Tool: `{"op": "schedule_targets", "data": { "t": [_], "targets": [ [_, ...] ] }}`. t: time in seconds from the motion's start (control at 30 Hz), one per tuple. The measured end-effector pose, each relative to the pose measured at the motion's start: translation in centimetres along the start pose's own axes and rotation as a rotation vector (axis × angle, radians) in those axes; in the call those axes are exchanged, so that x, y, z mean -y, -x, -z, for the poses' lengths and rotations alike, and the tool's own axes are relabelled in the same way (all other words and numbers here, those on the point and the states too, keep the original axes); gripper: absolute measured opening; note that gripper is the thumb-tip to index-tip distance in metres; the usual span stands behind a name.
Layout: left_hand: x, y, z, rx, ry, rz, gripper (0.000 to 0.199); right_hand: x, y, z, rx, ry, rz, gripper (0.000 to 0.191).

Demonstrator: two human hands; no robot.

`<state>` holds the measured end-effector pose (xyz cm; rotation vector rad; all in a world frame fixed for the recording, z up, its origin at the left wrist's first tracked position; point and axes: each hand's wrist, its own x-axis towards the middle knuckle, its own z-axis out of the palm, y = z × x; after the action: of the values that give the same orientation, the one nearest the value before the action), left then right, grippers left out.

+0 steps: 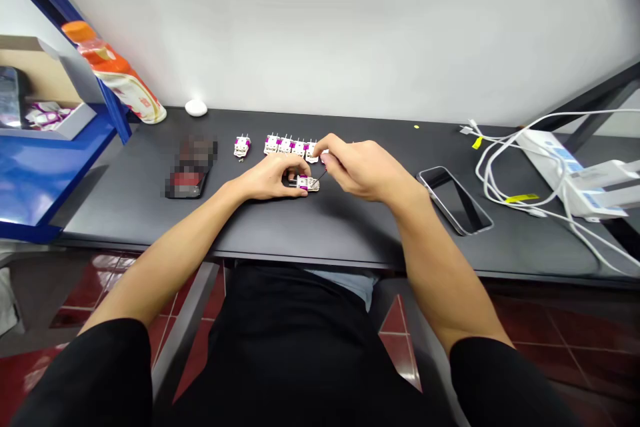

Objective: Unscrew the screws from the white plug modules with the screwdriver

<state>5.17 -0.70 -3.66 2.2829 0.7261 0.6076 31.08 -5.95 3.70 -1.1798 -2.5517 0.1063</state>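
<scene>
Between the thumb and fingers of my left hand [277, 177] is a small white and purple plug-like part with metal pins [306, 183], lying on the dark table. My right hand [363, 167] pinches a thin screwdriver [321, 175], its tip touching the part's right end. Its handle is mostly hidden by the fingers. Behind my hands stands a row of several similar white and purple parts [285, 145], partly covered by my right hand. One more such part [242, 145] sits apart to the left, with tiny metal bits [241, 160] in front of it.
A dark phone-like device [193, 170] and a white oval object [196, 107] are on the left, near an orange bottle [117, 73]. To the right lie a phone [455, 200], white cables [493, 180] and a white box [555, 170]. An open carton [75, 123] rests on a blue shelf [30, 180].
</scene>
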Motion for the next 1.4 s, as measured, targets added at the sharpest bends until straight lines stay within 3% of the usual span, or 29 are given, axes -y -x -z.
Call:
{"op": "schedule_targets", "data": {
  "t": [0.33,0.6,0.87,1.13,1.4],
  "targets": [
    [-0.18,-0.01,0.07,-0.002,-0.007,-0.007,0.031,-0.22,0.32,-0.16,-0.023,-0.047,0.062,0.031],
    [0.05,-0.02,-0.02,-0.016,-0.002,-0.024,0.031,-0.23,0.12,-0.14,0.001,0.004,0.009,0.032],
    [-0.29,0.01,0.05,0.005,-0.001,0.0,0.033,-0.44,0.27,-0.42,-0.089,-0.059,0.086,0.032],
    [0.16,-0.02,-0.05,-0.009,-0.003,-0.028,0.033,-0.22,0.25,-0.08,-0.005,-0.053,0.029,0.027],
    [-0.34,-0.03,0.06,0.002,-0.005,-0.011,0.032,-0.53,0.39,-0.38,-0.066,-0.095,0.102,0.03]
  ]
}}
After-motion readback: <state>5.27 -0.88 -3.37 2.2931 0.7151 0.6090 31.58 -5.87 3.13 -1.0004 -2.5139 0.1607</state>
